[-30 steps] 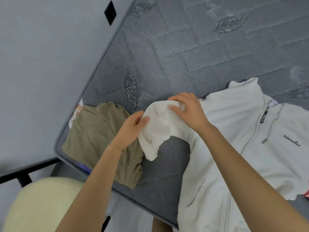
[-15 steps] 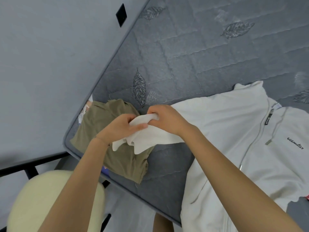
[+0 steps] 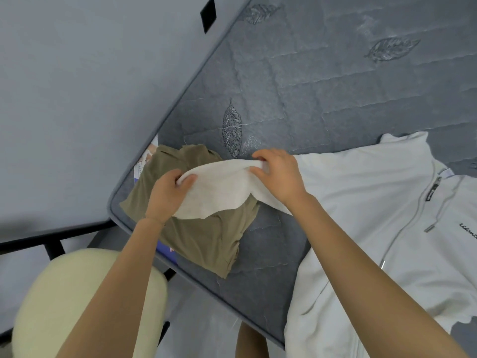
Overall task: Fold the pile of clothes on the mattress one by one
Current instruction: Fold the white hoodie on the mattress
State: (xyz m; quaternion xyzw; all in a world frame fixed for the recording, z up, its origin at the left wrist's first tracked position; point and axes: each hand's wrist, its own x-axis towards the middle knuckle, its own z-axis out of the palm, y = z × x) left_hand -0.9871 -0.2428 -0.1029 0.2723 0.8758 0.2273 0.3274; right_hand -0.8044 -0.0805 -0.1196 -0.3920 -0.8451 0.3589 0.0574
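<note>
On a grey mattress [image 3: 309, 86], a folded olive garment [image 3: 206, 236] lies at the near-left corner. Above it, the left hand [image 3: 165, 197] and right hand [image 3: 278, 177] each pinch a white jacket's [image 3: 361, 202] sleeve [image 3: 219, 187]; the jacket lies spread at the right.

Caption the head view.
Left hand and right hand pinch the white jacket sleeve over an olive garment on a mattress.

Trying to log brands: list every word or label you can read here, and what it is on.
"ecam…", script cut by the frame edge: chest of the white zip jacket.
Black tab at its collar: too small to read.
Paper tags under the olive garment: blurred.
</note>
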